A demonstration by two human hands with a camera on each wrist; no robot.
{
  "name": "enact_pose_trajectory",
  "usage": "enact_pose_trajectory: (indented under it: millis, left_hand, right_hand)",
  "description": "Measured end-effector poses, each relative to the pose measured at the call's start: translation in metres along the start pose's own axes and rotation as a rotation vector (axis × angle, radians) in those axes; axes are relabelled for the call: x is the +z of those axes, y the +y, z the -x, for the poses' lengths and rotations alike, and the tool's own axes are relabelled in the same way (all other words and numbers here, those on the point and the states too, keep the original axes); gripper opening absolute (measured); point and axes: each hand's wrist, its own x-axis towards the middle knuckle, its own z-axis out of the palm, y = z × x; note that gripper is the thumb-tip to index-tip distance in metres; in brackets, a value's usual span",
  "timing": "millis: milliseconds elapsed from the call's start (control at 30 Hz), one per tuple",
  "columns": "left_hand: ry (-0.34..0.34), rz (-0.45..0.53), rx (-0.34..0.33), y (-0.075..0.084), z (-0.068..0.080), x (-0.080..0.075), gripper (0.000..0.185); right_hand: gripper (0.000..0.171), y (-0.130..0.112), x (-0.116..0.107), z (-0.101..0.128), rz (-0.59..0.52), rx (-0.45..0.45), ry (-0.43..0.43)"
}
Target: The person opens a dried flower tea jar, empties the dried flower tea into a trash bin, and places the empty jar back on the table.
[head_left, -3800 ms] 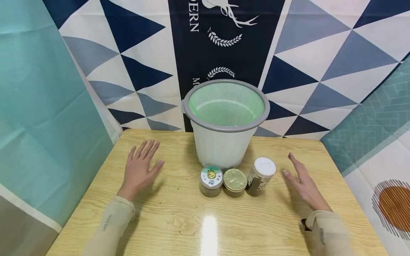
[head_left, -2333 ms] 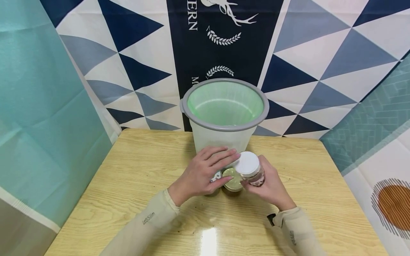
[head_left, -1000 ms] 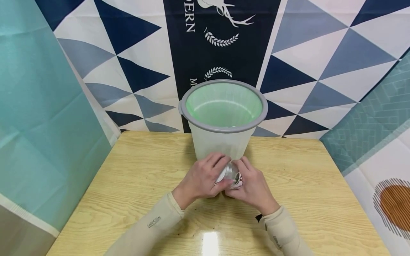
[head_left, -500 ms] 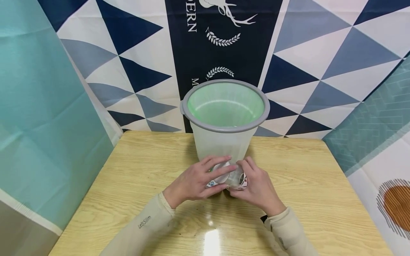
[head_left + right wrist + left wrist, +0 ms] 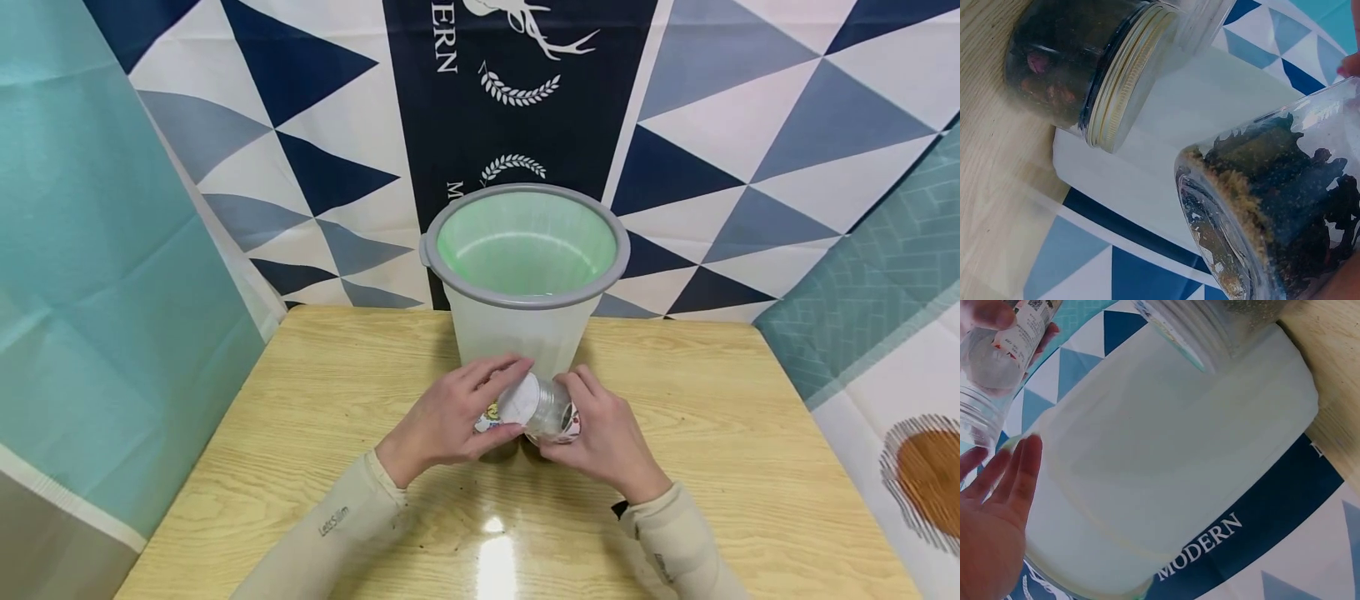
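Worktop: pale wood grain, glossy, with a light glare near the front edge.

Bin: translucent white body, grey rim, green liner, standing upright at the back centre of the worktop, just behind both hands.

Jar: clear plastic with a printed label, held tilted on its side above the worktop, just in front of the bin. The right wrist view shows dark, crumbly dry contents shifted toward the lower side. Judged light and rigid, with smooth walls that could slip; the loose fill will move as it tilts. The body is the sound place to grip, well back from the threaded neck.

Second jar: gold-lidded, dark contents, standing on the worktop close to the hands (mostly hidden in the head view).

Right hand: fingers wrapped around the jar body, holding it.

Left hand: fingers curled on the white lid, pinching its edge at the jar's mouth. Whether the lid is fully free of the threads cannot be told.
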Motion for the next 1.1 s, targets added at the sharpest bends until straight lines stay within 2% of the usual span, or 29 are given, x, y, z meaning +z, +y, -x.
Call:
enact_pose_trajectory:
  millis: [167,267,400,533,700,933,1033,1100]
  left_hand:
    - [0.028,0.033,0.161,-0.0029,0.0009,0.0005,0.057]
    - [0.014,0.04,0.208,-0.003,0.0012,0.0008,0.054]
    - [-0.002,0.019,0.171,-0.0018,0.0026,-0.0004,0.058]
    - [0.017,0.0,0.106,-0.0004,0.0027,-0.0005,0.057]
    - [0.036,-0.04,0.059,-0.0004,0.0024,0.0006,0.057]
    - [-0.009,-0.03,-0.03,-0.0011,0.0053,0.0001,0.072]
    - [-0.002,0.007,-0.037,-0.0021,0.0057,-0.001,0.072]
    - [0.007,0.03,0.011,-0.0034,0.0048,-0.0016,0.067]
  right_hand:
    - [0.066,0.0006,-0.001,-0.0006,-0.001,0.007,-0.007]
    - [0.065,0.0013,-0.0006,-0.0002,-0.003,0.006,-0.008]
    - [0.065,0.0018,0.0012,-0.0009,-0.005,-0.007,-0.003]
    - [0.066,0.0016,0.003,-0.0012,0.006,-0.016,-0.005]
    - [0.067,0.0005,0.0032,-0.0007,0.012,-0.007,-0.012]
    - [0.065,-0.0008,0.002,-0.0001,0.002,0.004,-0.022]
    - [0.064,-0.0009,0.0015,-0.0013,-0.008,0.007,-0.017]
    - [0.063,-0.001,0.0011,-0.002,-0.011,0.009,-0.015]
